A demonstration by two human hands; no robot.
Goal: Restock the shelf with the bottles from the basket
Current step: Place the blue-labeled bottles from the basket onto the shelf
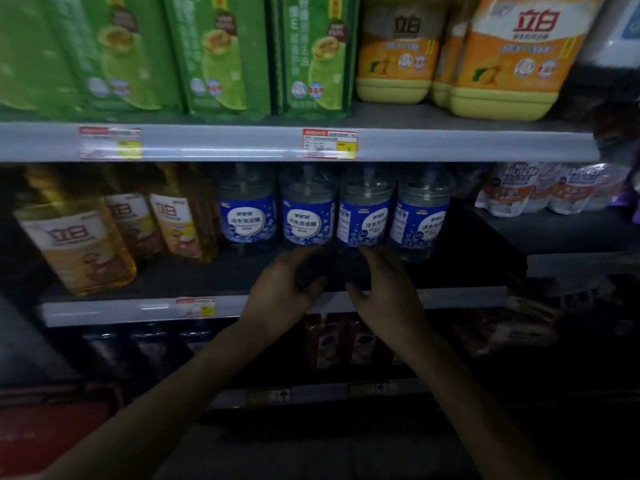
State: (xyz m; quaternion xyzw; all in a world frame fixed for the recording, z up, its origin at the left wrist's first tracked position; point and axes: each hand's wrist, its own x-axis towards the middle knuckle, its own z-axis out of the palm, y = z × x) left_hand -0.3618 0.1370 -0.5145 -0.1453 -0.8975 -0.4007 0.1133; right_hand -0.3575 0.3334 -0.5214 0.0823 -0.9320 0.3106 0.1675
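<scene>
Four clear bottles (308,220) with blue labels stand upright, side by side, on the middle shelf (194,275).

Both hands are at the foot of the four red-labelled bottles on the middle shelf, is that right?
Not quite: the labels are blue, not red. The head view shows the left hand and right hand at the foot of the four blue-labelled bottles on the middle shelf.

Four blue-label bottles (308,216) stand in a row. Left of them I count three amber Liby bottles (74,244); above them at least three green packs (221,53) and two orange jugs (512,53); to their right, Mr Muscle pouches (512,188), too blurred to count
</scene>
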